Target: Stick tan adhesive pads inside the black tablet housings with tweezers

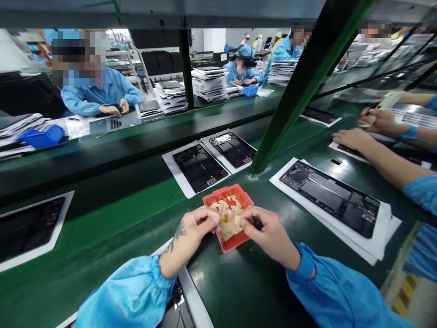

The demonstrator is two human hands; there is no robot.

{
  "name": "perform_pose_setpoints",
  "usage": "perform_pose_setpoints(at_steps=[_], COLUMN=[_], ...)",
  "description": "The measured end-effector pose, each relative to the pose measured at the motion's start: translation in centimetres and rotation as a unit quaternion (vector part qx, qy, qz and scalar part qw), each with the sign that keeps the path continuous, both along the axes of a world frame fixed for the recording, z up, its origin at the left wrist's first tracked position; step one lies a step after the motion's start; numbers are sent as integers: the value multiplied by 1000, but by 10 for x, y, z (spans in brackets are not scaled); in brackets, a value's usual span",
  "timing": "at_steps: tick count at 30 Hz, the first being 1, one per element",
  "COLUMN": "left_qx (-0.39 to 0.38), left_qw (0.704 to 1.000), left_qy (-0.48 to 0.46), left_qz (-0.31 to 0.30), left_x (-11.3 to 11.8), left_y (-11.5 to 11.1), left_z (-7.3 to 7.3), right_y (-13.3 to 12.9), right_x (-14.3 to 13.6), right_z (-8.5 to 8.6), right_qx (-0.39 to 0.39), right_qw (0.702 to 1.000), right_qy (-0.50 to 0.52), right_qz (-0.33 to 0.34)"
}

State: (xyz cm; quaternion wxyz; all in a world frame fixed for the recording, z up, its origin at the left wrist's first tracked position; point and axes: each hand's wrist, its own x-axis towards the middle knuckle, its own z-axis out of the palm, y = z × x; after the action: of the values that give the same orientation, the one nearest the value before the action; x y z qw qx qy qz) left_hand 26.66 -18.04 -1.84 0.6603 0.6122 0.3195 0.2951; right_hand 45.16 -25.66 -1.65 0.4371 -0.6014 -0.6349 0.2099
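Left hand (191,234), one: thumb and forefinger were pressed together at the left rim of a red tray (235,244); whether they gripped anything I could not tell. Right hand (268,228), one: pinched a pale piece (237,221) over the tray, which sat on the green tabletop (136,228), holding tan scraps (229,233). Beyond: two black panels (200,168) lay on white sheets (180,175)

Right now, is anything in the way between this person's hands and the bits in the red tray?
Nothing visible is. The left hand and right hand reach over opposite sides of the red tray, right at the bits. The green beam rises beyond the tray, off to the right, not between.
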Motion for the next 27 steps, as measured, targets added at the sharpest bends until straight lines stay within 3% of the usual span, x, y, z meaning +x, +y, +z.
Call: perform_pose_setpoints(at_steps=[8, 11, 14, 19, 23, 27], left_qx=[-125, -136, -132, -101, -92, -103], left_qw=[988, 983, 982, 981, 970, 960], left_qy=[-46, -65, -69, 23, 78, 82], left_qz=[85, 104, 118, 166, 212, 248], left_x=[-35, -51, -72, -129, -184, -228], left_y=[-5, -15, -23, -36, -50, -66], left_z=[4, 10, 15, 21, 18, 10], right_y=[3, 3, 0, -3, 14, 27], right_x=[6, 6, 1, -17, -21, -33], right_z=[-23, -27, -19, -2, 0, 5], right_qx=[30, 82, 167, 286, 245, 183], right_qw=[970, 963, 956, 933, 931, 955], right_qy=[-238, -253, -235, -203, -243, -196], right_qz=[-33, -54, -59, -76, -121, -126])
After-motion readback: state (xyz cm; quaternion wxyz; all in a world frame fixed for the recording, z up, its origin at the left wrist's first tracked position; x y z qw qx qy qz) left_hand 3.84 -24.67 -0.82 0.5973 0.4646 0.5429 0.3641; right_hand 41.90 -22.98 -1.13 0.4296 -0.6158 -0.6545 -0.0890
